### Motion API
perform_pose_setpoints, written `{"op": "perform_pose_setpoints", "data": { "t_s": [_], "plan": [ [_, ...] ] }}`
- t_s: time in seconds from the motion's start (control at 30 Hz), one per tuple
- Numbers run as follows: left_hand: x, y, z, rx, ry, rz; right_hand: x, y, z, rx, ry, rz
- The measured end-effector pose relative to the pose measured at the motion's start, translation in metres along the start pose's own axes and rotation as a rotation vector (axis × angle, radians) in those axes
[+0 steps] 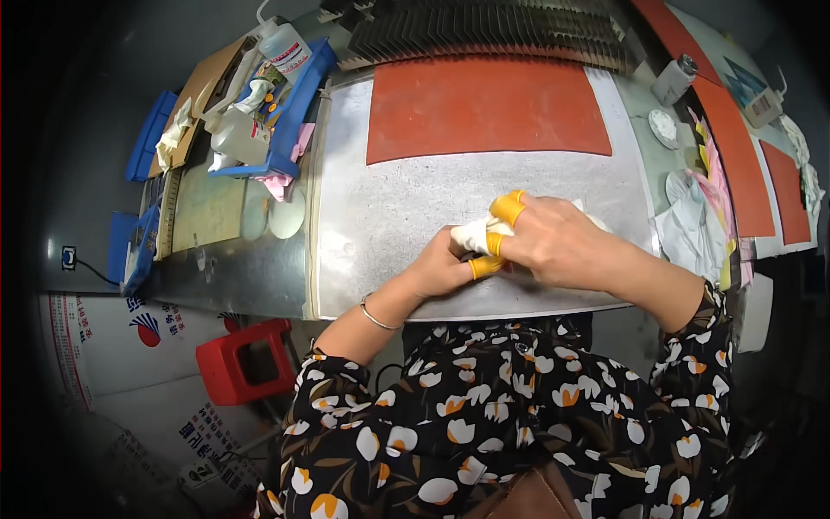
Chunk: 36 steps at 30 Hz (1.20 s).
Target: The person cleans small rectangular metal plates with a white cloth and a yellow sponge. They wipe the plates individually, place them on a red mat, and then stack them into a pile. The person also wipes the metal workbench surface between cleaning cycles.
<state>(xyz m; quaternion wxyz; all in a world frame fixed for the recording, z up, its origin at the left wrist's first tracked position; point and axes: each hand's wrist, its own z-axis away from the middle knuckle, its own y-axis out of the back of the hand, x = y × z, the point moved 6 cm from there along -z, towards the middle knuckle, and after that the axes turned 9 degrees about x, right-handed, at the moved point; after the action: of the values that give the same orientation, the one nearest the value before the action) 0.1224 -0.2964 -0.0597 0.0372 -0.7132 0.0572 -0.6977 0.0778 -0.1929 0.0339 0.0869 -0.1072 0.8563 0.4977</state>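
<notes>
My left hand (439, 266) and my right hand (560, 246) meet above the grey mat near the front edge of the table. Yellow finger cots cover the tips of several fingers. Between the hands is a crumpled white cloth (471, 235), gripped by the closed fingers of both. Whether something small sits inside the cloth is hidden by the fingers. Just beyond the hands, an orange-red rubber sheet (488, 112) lies flat on the grey mat (363, 216).
A finned dark metal rack (484, 35) stands along the back. At left, a blue tray (290, 130) holds plastic bottles. To the right are a metal-grey bottle (674, 80), a small white-filled dish (663, 127) and crumpled white cloth (687, 227). A red stool (226, 368) stands below left.
</notes>
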Motion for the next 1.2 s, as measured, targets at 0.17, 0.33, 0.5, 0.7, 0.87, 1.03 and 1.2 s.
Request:
{"op": "perform_pose_setpoints", "data": {
  "t_s": [0.17, 0.33, 0.5, 0.7, 0.87, 1.03, 1.2],
  "plan": [
    [0.002, -0.003, 0.001, -0.104, 0.211, 0.049, 0.014, -0.005, 0.020, -0.043, -0.068, 0.085],
    [-0.003, -0.017, -0.005, -0.145, 0.162, 0.123, 0.005, -0.006, -0.001, -0.026, -0.050, 0.002],
    [0.004, -0.008, -0.001, -0.136, 0.179, 0.123, 0.016, 0.000, 0.025, -0.060, -0.188, 0.010],
    [0.005, -0.007, 0.001, -0.093, 0.100, 0.086, 0.019, 0.002, 0.040, -0.005, -0.258, -0.046],
    [0.019, -0.002, -0.002, -0.053, -0.216, -0.188, 0.018, 0.000, 0.045, 0.032, -0.250, -0.033],
    [0.026, -0.003, -0.001, 0.006, -0.374, -0.294, 0.016, -0.002, 0.043, 0.059, -0.242, -0.025],
    [0.030, 0.000, 0.001, 0.071, -0.493, -0.373, 0.009, -0.001, 0.037, 0.156, -0.210, 0.087]
  ]
}}
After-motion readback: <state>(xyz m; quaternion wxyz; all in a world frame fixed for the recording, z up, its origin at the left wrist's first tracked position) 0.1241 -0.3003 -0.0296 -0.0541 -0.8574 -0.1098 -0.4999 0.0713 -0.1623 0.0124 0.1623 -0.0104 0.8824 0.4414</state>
